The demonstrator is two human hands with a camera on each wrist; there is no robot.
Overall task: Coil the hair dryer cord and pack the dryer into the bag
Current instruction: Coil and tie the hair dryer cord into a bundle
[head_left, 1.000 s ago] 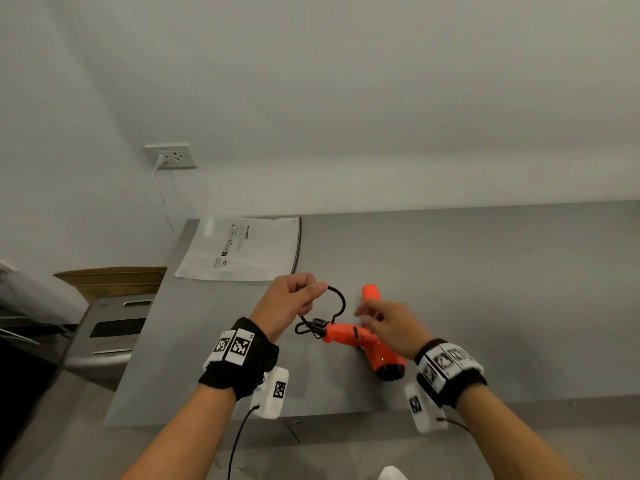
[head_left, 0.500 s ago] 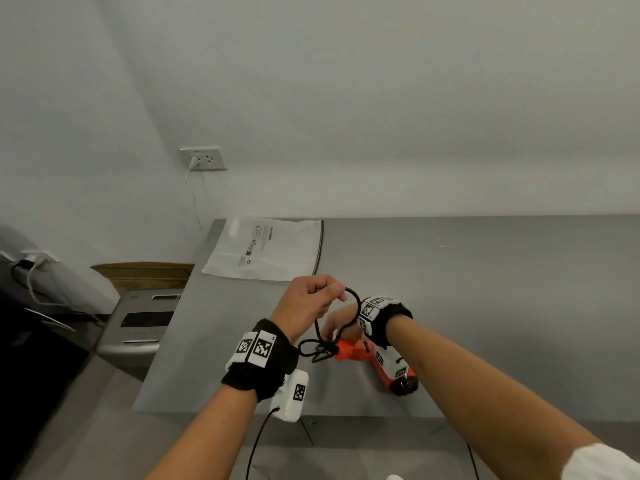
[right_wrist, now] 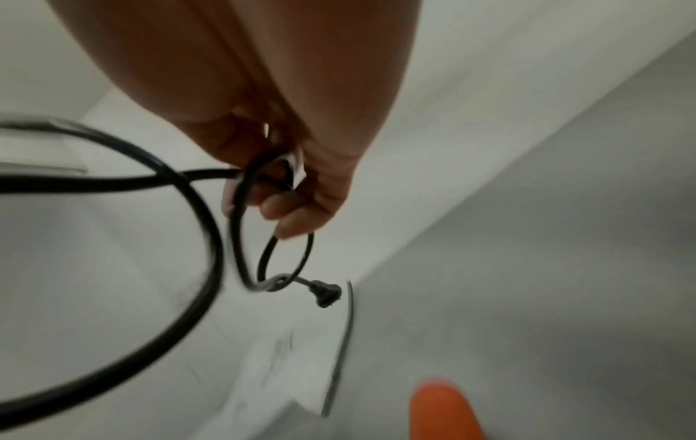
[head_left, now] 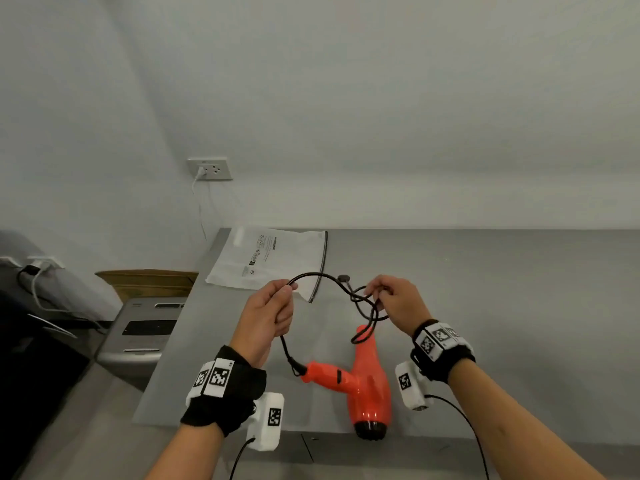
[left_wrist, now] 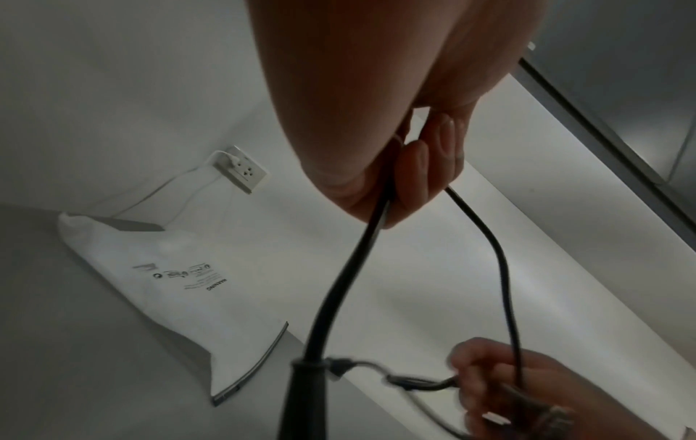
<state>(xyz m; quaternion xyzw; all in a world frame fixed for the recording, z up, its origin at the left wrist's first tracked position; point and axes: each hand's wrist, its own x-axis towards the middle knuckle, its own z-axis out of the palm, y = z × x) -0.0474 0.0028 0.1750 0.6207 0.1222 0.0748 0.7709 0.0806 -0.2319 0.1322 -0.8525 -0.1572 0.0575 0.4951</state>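
Note:
An orange hair dryer (head_left: 367, 379) lies on the grey table (head_left: 502, 306) near the front edge, nozzle pointing away. Its black cord (head_left: 320, 277) rises from the handle into my left hand (head_left: 268, 313), which grips it, then arcs over to my right hand (head_left: 394, 301). My right hand (right_wrist: 286, 190) holds a few small cord loops (right_wrist: 275, 238) with the plug (right_wrist: 325, 293) dangling from them. My left hand (left_wrist: 410, 166) is curled round the cord (left_wrist: 354, 268). The white bag (head_left: 270, 259) lies flat at the table's far left corner, beyond both hands.
A wall socket (head_left: 209, 168) with a white charger cable sits above the table's left end. Left of the table stand a grey machine (head_left: 145, 327) and a cardboard box (head_left: 152, 280). The table's front edge runs just below the dryer.
My right hand has pulled away from the left to the right, drawing the cord loops out wide above the dryer. The dryer has turned so its nozzle points away.

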